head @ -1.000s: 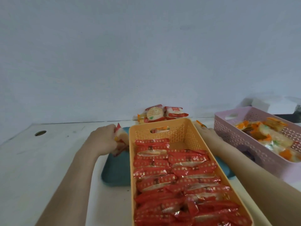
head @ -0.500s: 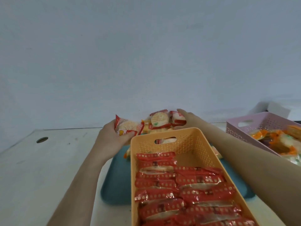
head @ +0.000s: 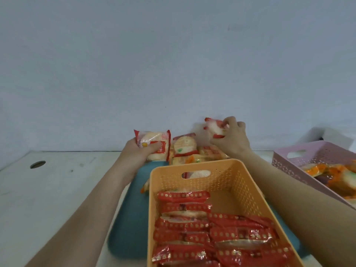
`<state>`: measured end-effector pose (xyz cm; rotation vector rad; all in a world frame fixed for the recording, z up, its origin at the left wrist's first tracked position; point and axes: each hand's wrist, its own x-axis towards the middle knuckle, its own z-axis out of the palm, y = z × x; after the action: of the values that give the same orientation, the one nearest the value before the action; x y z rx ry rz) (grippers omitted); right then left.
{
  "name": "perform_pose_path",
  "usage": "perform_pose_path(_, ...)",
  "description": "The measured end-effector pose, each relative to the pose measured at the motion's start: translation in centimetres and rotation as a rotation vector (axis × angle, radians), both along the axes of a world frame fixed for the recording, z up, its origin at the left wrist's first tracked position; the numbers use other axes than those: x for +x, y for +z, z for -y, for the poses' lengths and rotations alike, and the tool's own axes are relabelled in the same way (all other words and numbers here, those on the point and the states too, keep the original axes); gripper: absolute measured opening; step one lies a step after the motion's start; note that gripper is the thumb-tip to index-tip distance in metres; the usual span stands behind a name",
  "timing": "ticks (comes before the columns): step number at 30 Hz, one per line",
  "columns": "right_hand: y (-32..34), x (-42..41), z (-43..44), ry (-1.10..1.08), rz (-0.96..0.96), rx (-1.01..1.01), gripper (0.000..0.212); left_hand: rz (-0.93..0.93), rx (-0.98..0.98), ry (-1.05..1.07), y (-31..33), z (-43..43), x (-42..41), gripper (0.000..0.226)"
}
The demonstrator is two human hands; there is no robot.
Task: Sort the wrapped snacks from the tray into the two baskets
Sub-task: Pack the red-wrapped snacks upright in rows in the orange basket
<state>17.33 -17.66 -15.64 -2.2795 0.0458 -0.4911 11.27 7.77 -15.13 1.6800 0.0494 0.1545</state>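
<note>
A plain, pale blue-grey painted wall point(head: 173, 64) is filling the upper half of the view. An off-white, lightly scuffed table point(head: 48, 199) is meeting it along a straight edge and carrying a round dark hole point(head: 37, 164) at far left. A white boxy object point(head: 331, 135) is sitting at far right. Soft, even light is falling throughout.

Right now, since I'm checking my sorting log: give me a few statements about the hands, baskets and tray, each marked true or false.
1. The left hand grips a red-edged pack. True.
2. The right hand is empty. False: it grips a blurred pack.
3. The orange basket stands on the tray. True.
4. The orange basket is empty. False: red packs lie in it.
5. The pink basket is on the left. False: it is on the right.
</note>
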Motion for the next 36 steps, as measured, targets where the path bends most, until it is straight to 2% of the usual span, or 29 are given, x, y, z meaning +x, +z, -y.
perform_pose_path(2, 2.7, -2.2, 0.2, 0.149, 0.07, 0.308, 0.048, 0.069, -0.124, 0.084, 0.8, -0.5, -1.0, 0.018)
perform_pose_path(4, 5.6, -5.2, 0.3, 0.389, -0.052, 0.641, 0.034, 0.161, -0.185, 0.224, 2.2, -0.8, -2.3, 0.021)
perform_pose_path(6, 7.8, -8.1, 0.5, 0.573, -0.167, 0.79, 0.027, 0.255, -0.195, 0.279, 4.3, -0.6, -4.3, 0.03)
perform_pose_path(8, 9.2, -10.5, 0.6, 0.654, -0.173, 0.791, 0.027, 0.342, -0.179, 0.192, 6.6, 0.1, -6.9, 0.034)
perform_pose_path(11, 10.3, -13.3, 0.5, 0.708, -0.195, 0.787, 0.03, 0.42, -0.008, -0.034, 9.1, 2.9, -11.0, 0.029)
perform_pose_path(14, 10.1, -15.7, 0.1, 0.685, -0.227, 0.737, 0.022, 0.403, 0.135, -0.193, 9.4, 5.9, -13.6, 0.026)
perform_pose_path(16, 9.8, -17.8, 0.3, 0.682, -0.249, 0.7, 0.029, 0.374, 0.178, -0.196, 8.8, 6.8, -14.9, 0.031)
perform_pose_path(18, 9.2, -18.9, 0.7, 0.734, -0.281, 0.679, 0.04, 0.342, 0.161, -0.152, 8.0, 7.1, -15.3, 0.038)
perform_pose_path(20, 8.9, -19.8, 1.4, 0.796, -0.298, 0.65, 0.04, 0.304, 0.113, -0.135, 7.1, 7.3, -15.6, 0.043)
perform_pose_path(23, 8.4, -20.4, 2.6, 0.827, -0.319, 0.612, 0.05, 0.234, 0.055, -0.205, 6.3, 7.5, -16.0, 0.036)
perform_pose_path(25, 8.1, -20.9, 2.9, 0.791, -0.28, 0.494, 0.06, 0.169, 0.028, -0.26, 5.9, 7.7, -15.9, 0.037)
perform_pose_path(28, 7.9, -21.1, 2.7, 0.597, -0.067, 0.174, 0.053, 0.092, 0.064, -0.329, 5.7, 7.9, -15.5, 0.043)
perform_pose_path(30, 7.7, -20.7, 3.0, 0.458, 0.023, 0.072, 0.054, 0.125, 0.235, -0.267, 5.6, 8.2, -15.1, 0.054)
perform_pose_path(32, 7.6, -20.2, 3.8, 0.327, 0.044, 0.074, 0.055, 0.226, 0.513, -0.104, 5.9, 8.5, -14.8, 0.051)
perform_pose_path(34, 7.5, -20.0, 4.8, 0.255, 0.028, 0.192, 0.049, 0.314, 0.666, -0.025, 6.3, 9.3, -15.0, 0.04)
perform_pose_path(36, 7.4, -20.1, 5.3, 0.261, -0.007, 0.397, 0.045, 0.362, 0.782, -0.076, 6.4, 10.5, -15.2, 0.039)
